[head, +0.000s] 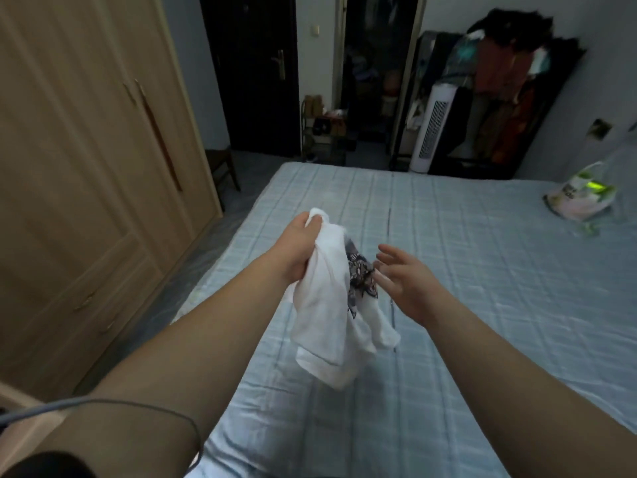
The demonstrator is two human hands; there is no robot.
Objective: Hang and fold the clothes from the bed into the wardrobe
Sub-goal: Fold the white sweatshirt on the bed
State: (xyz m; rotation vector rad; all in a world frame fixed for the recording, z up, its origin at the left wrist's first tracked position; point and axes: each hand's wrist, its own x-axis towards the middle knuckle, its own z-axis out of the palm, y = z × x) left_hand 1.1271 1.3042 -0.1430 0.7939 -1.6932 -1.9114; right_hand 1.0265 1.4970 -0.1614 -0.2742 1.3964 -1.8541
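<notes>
Holding a white garment point(324, 319) up over the bed point(482, 270) with the left hand point(300, 250), with fingers curled tight round a bunched fistful near its top. Hanging crumpled from that grip, lower edge apparently clear of the blue checked sheet (hard to be sure from this angle), with a dark patterned print point(360, 277) showing on the side toward the right hand point(406, 284). Held out beside it, that right hand: empty, with fingers straight and spread wide, tips just beside the print, touching or nearly so.

Judged as the early part of one garment's handling: picked up, not yet spread, folded or hung. Next, probably: find a shoulder or seam with the free hand, pinch it, pull the cloth out flat, then settle on folding or hanging. Calls for a second grip well apart from the first, to undo the twist left by a single fistful. After that, leftward to the wardrobe point(86, 167), shut at present, so needing a spare hand for a door. Also on the bed, far right: a plastic bag point(579, 198).
</notes>
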